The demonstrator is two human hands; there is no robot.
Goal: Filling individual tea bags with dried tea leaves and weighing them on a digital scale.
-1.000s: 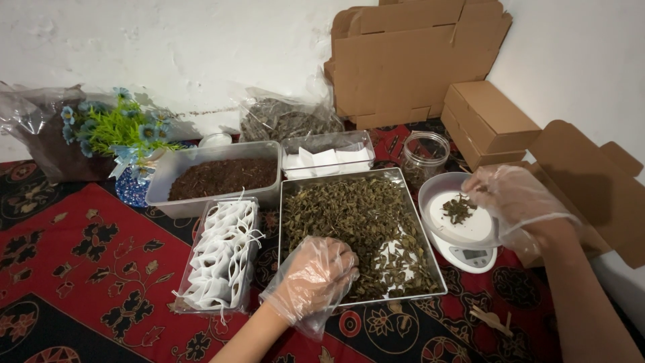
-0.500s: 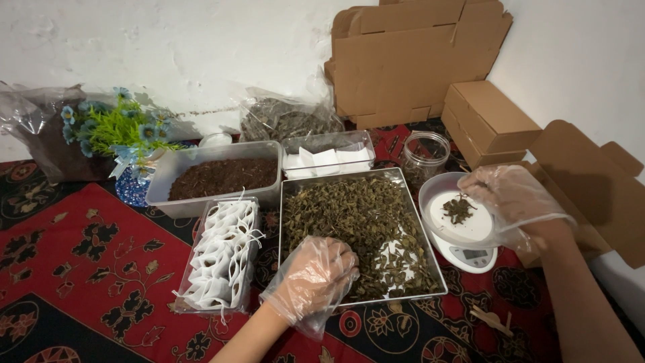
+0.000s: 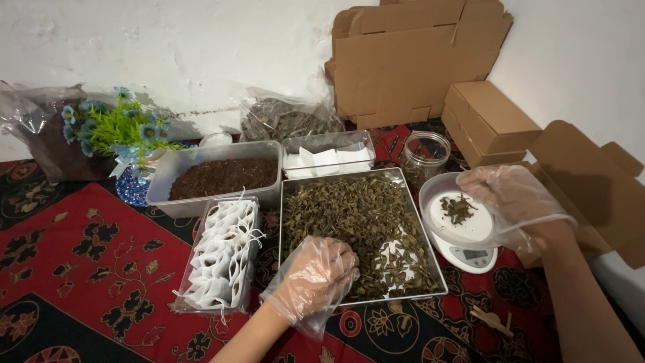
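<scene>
A metal tray [image 3: 430, 262] full of dried green leaves [image 3: 349, 212] lies in the middle. My left hand [image 3: 316, 272], in a clear plastic glove, rests curled on the leaves at the tray's near edge. My right hand [image 3: 514, 202], also gloved, hovers over the right side of a white bowl [image 3: 430, 195] that stands on a small kitchen scale [image 3: 470, 257]. A small heap of leaves [image 3: 458, 208] lies in the bowl, just left of my fingertips. Whether the right fingers still pinch any leaves, I cannot see.
A clear tub of white drawstring bags [image 3: 222, 252] lies left of the tray. Behind are a tub of brown crumbs [image 3: 218, 176], a tub of white sachets [image 3: 327, 160], a glass jar [image 3: 424, 154], plastic bags, a flower pot [image 3: 127, 134] and cardboard boxes [image 3: 487, 124].
My right hand shifted slightly over the bowl and its fingers moved off the leaf heap. My left hand stayed still on the tray.
</scene>
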